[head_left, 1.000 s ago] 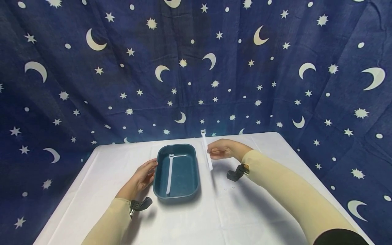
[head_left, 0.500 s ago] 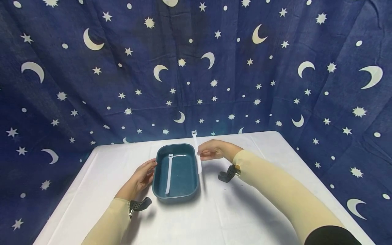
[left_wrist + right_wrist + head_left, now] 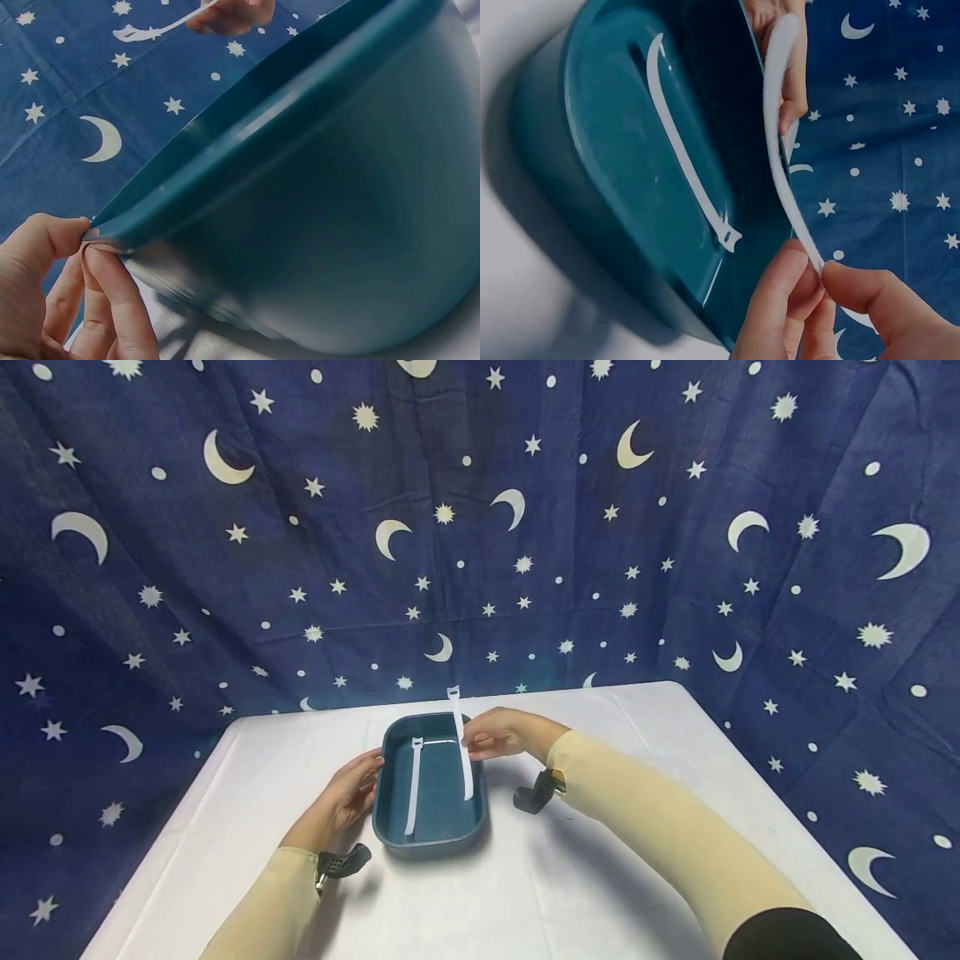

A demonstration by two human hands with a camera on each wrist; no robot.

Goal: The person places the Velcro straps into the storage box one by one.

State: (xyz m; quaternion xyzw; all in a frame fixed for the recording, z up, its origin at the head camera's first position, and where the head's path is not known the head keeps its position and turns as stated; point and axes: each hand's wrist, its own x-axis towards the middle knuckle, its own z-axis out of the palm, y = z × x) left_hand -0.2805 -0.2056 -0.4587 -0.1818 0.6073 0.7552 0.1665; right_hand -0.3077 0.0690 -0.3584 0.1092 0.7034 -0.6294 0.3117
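A deep teal plastic tray [image 3: 431,842] with rounded corners stands on the table. My left hand [image 3: 355,789] holds its left rim, thumb and fingers pinching the edge in the left wrist view. Inside the tray, toward its left side, lies a white hook-and-loop cable tie [image 3: 415,787] with a slotted head. A second white cable tie [image 3: 467,774] is pinched near its middle between the thumb and fingers of my right hand [image 3: 495,732]. It is held up at the tray's right side, slotted head away from me and tail overlapping the tray's interior in the head view.
A white cloth [image 3: 480,910] covers the table. Behind and to the right hangs a dark blue curtain [image 3: 480,568] printed with moons and stars. Dark straps [image 3: 534,792] stick out at both wrists, the right one close above the cloth.
My right hand has moved left with its cable tie, from beside the tray to over its right rim. The left hand keeps its grip, and the tray has barely shifted in view.
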